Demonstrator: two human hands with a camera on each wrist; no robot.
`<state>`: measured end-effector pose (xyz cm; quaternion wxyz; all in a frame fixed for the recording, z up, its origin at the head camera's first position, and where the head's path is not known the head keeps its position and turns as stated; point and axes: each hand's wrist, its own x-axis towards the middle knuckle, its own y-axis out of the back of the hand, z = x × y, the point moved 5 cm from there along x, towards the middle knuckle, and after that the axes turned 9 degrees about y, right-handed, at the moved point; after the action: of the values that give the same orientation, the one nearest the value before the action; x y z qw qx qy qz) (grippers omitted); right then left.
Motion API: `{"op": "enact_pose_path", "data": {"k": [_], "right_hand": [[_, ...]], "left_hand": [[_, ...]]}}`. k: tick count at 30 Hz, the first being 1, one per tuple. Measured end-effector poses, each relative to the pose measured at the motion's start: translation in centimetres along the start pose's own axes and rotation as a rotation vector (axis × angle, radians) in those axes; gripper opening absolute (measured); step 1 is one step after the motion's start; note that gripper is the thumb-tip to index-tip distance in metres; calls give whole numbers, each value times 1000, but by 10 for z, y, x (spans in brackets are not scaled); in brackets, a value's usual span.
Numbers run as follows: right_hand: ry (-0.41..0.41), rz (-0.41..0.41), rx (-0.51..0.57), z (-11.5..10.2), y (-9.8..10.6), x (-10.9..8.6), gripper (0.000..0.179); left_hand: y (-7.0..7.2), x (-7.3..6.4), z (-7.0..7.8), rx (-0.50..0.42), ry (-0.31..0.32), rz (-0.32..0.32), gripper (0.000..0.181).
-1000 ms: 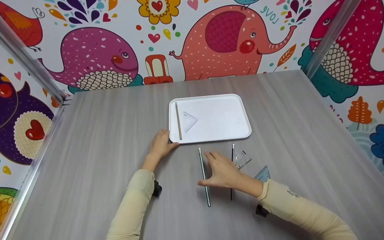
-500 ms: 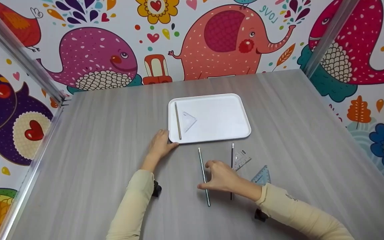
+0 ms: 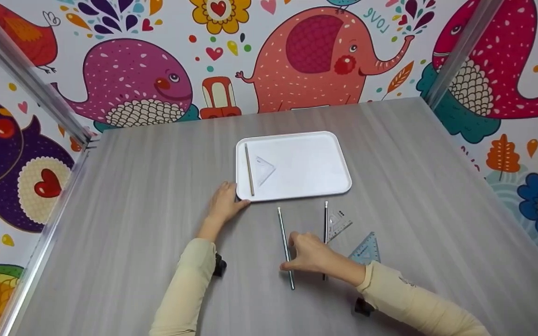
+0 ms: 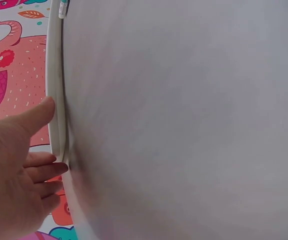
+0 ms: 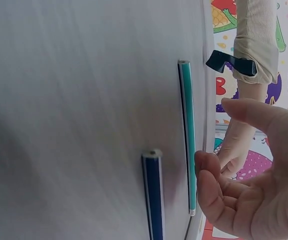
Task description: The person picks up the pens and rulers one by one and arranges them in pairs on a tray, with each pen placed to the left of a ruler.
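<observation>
In the head view, my left hand (image 3: 223, 203) is at the near left corner of a white tray (image 3: 306, 193), its thumb along the near rim and its fingers at the left side. The left wrist view shows thumb and fingers on either side of that corner. My right hand (image 3: 312, 252) hovers over a green pencil (image 3: 284, 235) on the table, thumb apart from the bent fingers. In the right wrist view the green pencil (image 5: 188, 125) lies beyond the hand, with nothing gripped. A dark blue pencil (image 3: 326, 217) lies partly under the right hand.
A gold-coloured pencil (image 3: 249, 169) and a clear set square (image 3: 265, 171) lie on the tray's left side. Right of the dark pencil are another clear set square (image 3: 339, 225) and a blue set square (image 3: 367, 249), partly hidden by the right forearm. A patterned wall stands behind the table.
My right hand has moved slightly toward me along the green pencil, and its thumb and fingers have drawn closer together. The left hand and tray stay in place.
</observation>
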<state>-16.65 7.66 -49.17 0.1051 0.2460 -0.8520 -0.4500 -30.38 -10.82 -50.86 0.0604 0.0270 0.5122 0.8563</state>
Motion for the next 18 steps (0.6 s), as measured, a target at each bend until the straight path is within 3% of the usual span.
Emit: {"op": "enact_pose_path", "data": {"k": [7, 18], "right_hand": [[35, -9, -30, -3, -5, -1, 43], [63, 16, -86, -7, -12, -4, 42]], "left_hand": [[1, -1, 1, 19, -23, 16, 48], [0, -2, 2, 18, 6, -33, 54]]}}
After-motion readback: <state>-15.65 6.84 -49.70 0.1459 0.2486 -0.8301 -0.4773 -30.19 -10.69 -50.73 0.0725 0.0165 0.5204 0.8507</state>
